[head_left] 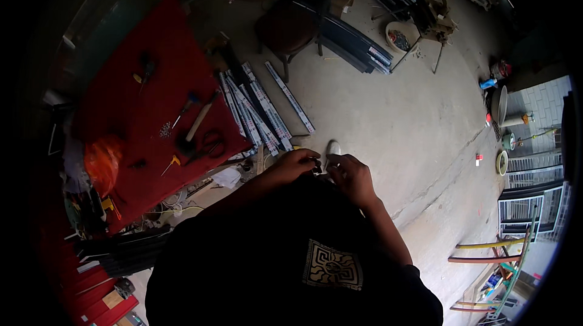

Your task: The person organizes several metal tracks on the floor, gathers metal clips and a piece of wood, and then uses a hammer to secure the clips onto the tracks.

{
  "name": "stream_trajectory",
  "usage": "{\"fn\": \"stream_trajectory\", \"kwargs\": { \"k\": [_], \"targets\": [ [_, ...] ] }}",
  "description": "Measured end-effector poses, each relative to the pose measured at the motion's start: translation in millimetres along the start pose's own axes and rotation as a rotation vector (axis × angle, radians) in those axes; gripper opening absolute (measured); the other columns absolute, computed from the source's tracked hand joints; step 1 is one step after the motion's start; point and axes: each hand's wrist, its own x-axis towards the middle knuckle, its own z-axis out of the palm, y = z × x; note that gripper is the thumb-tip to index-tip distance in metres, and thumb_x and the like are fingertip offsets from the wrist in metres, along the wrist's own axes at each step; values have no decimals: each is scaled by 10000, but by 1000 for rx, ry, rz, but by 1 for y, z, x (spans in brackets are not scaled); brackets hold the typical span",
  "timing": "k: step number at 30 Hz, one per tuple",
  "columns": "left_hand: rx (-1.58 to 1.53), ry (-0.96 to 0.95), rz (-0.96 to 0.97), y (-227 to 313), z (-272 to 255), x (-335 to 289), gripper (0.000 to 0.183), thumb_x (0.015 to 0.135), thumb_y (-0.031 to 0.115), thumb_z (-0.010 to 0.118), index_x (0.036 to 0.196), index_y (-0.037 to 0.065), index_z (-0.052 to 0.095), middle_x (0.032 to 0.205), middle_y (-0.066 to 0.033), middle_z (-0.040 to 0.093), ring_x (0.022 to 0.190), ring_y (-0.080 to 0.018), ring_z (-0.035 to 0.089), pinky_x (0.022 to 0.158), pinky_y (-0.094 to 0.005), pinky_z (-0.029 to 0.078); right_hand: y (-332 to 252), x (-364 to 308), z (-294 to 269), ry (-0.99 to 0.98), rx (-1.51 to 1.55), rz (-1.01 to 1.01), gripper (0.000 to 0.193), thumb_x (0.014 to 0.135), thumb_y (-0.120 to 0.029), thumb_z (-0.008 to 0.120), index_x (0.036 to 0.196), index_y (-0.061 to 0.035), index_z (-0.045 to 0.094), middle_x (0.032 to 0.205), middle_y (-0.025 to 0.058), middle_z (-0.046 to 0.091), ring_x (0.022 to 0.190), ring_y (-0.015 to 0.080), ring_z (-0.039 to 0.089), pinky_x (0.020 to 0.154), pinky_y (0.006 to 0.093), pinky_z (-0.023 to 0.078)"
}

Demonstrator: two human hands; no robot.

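The flat work table with red covering [152, 59] supports an orange translucent plastic bag [103, 165], two small yellow-handled tools [175, 160], black loop-handled scissors [214, 138] and a pile of small silvery metal parts [164, 130]. The grey concrete floor [395, 132] carries long, narrow black-and-white strips [290, 96].

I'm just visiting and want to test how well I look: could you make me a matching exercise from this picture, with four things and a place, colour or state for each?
Things
1. right hand
2. orange plastic bag
3. chair
4. round basin

Places, colours, states
A. pale, with small pieces inside
B. has a dark brown seat
C. close to the left hand, fingers bent
D. by the left edge of the red cloth

Right pairs: 1-C, 2-D, 3-B, 4-A
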Motion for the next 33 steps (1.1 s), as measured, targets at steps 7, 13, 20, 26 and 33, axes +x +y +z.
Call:
{"fn": "stream_trajectory", "kwargs": {
  "k": [7,13,20,26,33],
  "targets": [
    [-343,381,45,42,7,32,378,1079,136,565,1421,-16,617,1321,-121,697,1244,-236,671,1085,-368,536,58,122,-109,-176,-23,-145,252,951,-90,767,1199,-47,763,993,140,774,732,253,760,670,358,597],
    [-478,429,-36,60,3,71,297,1038,103,566,1292,1,683,1242,-101,717,1165,-203,684,1028,-339,544,83,231,-154,-121,12,-201,249,955,-115,786,1194,-48,768,1019,150,775,746,241,753,671,345,597],
    [70,423,112,83,-45,164,340,1032,76,572,1342,-16,678,1276,-123,727,1166,-203,697,1007,-334,551,122,331,-181,-120,0,-124,317,959,-112,786,1264,-38,747,1037,150,781,789,241,762,714,342,615],
    [31,496,118,156,-97,204,371,1057,90,588,1400,-42,646,1315,-168,720,1225,-259,695,1081,-358,540,169,423,-219,-48,85,-16,333,1017,-135,739,1335,-38,711,993,105,790,831,163,751,752,315,599],
    [-610,631,-4,212,-158,227,463,1053,171,624,1455,-53,574,1308,-191,715,1221,-269,705,1048,-372,562,197,542,-240,28,202,144,427,1058,-218,700,1435,-23,647,971,67,770,836,109,683,772,282,551]
  ]
}}
